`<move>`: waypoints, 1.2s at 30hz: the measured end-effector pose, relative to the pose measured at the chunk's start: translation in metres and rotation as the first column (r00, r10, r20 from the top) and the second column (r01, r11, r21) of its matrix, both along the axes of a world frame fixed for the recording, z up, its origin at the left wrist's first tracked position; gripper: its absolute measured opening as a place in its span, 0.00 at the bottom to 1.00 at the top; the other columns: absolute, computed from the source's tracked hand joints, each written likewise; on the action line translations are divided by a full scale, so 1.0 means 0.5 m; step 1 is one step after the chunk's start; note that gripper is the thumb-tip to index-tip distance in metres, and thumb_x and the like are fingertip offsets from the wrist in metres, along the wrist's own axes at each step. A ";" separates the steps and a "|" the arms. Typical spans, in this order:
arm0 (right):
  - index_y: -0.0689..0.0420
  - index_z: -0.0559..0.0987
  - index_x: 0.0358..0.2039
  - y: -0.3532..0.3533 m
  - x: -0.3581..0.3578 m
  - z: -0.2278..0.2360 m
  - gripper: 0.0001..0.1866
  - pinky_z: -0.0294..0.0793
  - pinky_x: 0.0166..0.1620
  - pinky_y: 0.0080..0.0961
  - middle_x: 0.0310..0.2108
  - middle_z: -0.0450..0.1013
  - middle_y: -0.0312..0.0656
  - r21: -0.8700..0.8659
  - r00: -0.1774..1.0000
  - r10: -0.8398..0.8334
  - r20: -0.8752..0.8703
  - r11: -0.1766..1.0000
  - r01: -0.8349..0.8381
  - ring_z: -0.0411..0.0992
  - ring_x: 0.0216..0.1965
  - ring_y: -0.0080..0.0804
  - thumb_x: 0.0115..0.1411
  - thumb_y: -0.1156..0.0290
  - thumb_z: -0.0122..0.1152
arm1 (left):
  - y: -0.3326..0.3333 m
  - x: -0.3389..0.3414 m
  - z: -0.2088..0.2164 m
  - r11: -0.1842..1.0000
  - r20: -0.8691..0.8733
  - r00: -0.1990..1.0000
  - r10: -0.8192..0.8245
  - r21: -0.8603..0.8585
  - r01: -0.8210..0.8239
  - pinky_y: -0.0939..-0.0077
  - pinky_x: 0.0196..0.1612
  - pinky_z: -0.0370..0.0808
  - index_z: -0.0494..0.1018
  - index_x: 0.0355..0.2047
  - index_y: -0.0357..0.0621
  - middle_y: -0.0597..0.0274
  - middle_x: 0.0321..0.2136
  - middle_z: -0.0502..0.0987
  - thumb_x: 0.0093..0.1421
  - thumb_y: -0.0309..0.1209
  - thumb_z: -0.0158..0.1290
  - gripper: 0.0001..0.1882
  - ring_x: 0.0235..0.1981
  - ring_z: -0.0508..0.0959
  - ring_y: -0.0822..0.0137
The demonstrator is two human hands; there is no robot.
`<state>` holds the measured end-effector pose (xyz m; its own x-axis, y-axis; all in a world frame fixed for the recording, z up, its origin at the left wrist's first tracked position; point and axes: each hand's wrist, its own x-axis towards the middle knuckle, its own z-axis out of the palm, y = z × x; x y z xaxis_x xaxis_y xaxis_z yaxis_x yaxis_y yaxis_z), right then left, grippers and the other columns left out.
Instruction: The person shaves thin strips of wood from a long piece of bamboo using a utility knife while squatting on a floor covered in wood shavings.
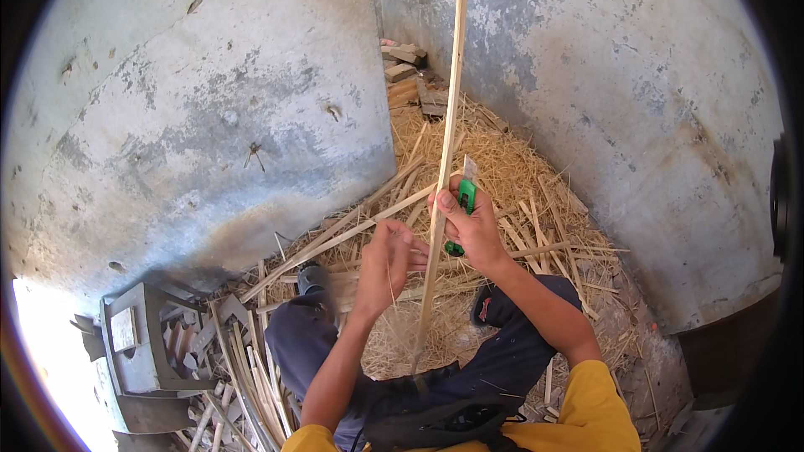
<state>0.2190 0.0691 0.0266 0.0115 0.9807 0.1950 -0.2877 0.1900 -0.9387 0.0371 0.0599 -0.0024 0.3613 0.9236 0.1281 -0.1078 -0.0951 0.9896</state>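
My right hand (476, 234) is closed around a long, pale wooden strip (452, 92) and a green utility knife (466, 194). The knife's blade points up, away from me. The strip stands steeply in front of me, its top high against the wall and its lower end, slightly blurred, between my legs. Beside the strip on its left is my left hand (387, 261), with the fingers apart and a bit smeared by motion. Its fingertips come close to the strip; whether they touch it I cannot tell.
Straw-like shavings (494, 159) and loose wooden strips (352, 230) cover the floor around my legs. A grey metal frame (138, 351) stands at the lower left by more strips (255, 377). Peeling walls (251, 109) meet beyond, with wood blocks (404, 63) in the corner.
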 end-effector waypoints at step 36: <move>0.58 0.77 0.39 -0.006 0.005 0.002 0.15 0.53 0.18 0.14 0.26 0.72 0.30 0.024 0.996 0.082 -0.028 0.996 -0.082 0.55 0.14 0.10 0.75 0.57 0.59 | 0.001 -0.019 0.025 0.452 -0.250 0.853 0.457 0.892 0.019 0.65 0.36 0.81 0.81 0.47 0.36 0.54 0.39 0.80 0.44 0.13 0.60 0.25 0.37 0.83 0.54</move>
<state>0.2217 0.0659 0.0278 -0.0626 0.9739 0.2184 -0.3305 0.1862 -0.9252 0.0278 0.0602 0.0102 0.3929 0.4848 0.7814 0.4216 -0.8502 0.3154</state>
